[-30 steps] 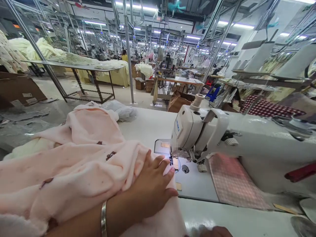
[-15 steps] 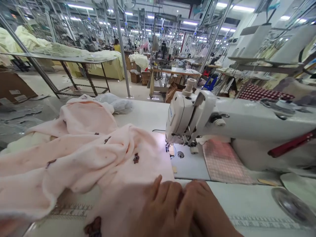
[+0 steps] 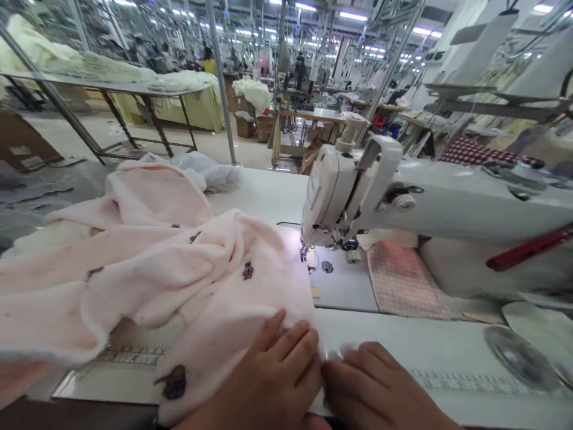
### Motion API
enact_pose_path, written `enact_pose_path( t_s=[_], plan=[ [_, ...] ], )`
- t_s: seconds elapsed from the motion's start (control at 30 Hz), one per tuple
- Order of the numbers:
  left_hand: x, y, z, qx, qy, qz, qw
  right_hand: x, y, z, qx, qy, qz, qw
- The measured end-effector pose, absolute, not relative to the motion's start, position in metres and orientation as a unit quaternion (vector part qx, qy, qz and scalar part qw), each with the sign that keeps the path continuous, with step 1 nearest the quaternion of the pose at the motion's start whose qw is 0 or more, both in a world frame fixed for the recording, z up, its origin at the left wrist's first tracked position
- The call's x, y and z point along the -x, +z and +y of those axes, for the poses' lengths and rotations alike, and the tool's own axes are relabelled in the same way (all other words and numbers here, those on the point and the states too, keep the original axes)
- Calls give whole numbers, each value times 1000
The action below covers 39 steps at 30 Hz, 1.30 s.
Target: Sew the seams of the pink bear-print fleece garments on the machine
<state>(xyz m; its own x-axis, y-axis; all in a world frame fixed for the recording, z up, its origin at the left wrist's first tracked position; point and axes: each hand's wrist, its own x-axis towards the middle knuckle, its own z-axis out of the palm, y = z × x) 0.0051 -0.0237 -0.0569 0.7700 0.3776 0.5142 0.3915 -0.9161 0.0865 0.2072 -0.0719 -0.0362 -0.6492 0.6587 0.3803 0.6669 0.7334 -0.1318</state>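
Observation:
A pale pink, plush-looking fabric (image 3: pixel 215 316) with small brown bear motifs lies in folds across the left of the sewing table. Its right edge runs up to the presser foot of a white sewing machine (image 3: pixel 331 185), whose lamp lights that spot. On the fabric's near right edge, my left hand (image 3: pixel 273 373) is closed, its fingers bent over the cloth. Beside it, my right hand (image 3: pixel 380 382) is closed in a pinch at the same edge. The fingertips of the right hand are partly hidden.
A pink checked cloth (image 3: pixel 405 280) lies under the machine arm. Printed ruler marks (image 3: pixel 134 356) run along the table's front, and a round metal disc (image 3: pixel 521 358) sits at the right. Clear plastic (image 3: pixel 212 171) lies behind the fabric. Beyond stands a table (image 3: pixel 165 91) piled with pale yellow cloth.
My hands, bunched against each other before, are now slightly apart, the right one further right along the edge. The camera view has tipped down a little. The fabric lies nearly as before.

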Motion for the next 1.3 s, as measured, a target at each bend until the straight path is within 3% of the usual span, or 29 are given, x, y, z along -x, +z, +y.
enact_pose_path(
  t_s=[0.1, 0.23, 0.4, 0.53, 0.8, 1.13, 1.3],
  plan=[
    [-6, -54, -9, 944, -273, -182, 38, -206, -44, -61, 357, -45, -907, 220],
    [-3, -43, 11, 959, -196, -204, -14, -204, -47, -40, 340, -52, -910, 232],
    [0, -45, 19, 953, -241, -185, -5, -203, -44, -30, 333, -78, -910, 234],
    [1, -44, 32, 958, -194, -199, -68, -203, -37, -18, 342, -61, -907, 239],
    [-7, -34, 92, 952, -161, -215, -149, -211, -30, 30, 422, -32, -889, 173],
    [-17, -29, 137, 941, -198, -253, -101, -214, -46, 41, 459, -50, -860, 216],
    [-16, -38, 85, 941, -170, -291, -19, -202, -25, 27, 419, -30, -873, 248]
  ],
)
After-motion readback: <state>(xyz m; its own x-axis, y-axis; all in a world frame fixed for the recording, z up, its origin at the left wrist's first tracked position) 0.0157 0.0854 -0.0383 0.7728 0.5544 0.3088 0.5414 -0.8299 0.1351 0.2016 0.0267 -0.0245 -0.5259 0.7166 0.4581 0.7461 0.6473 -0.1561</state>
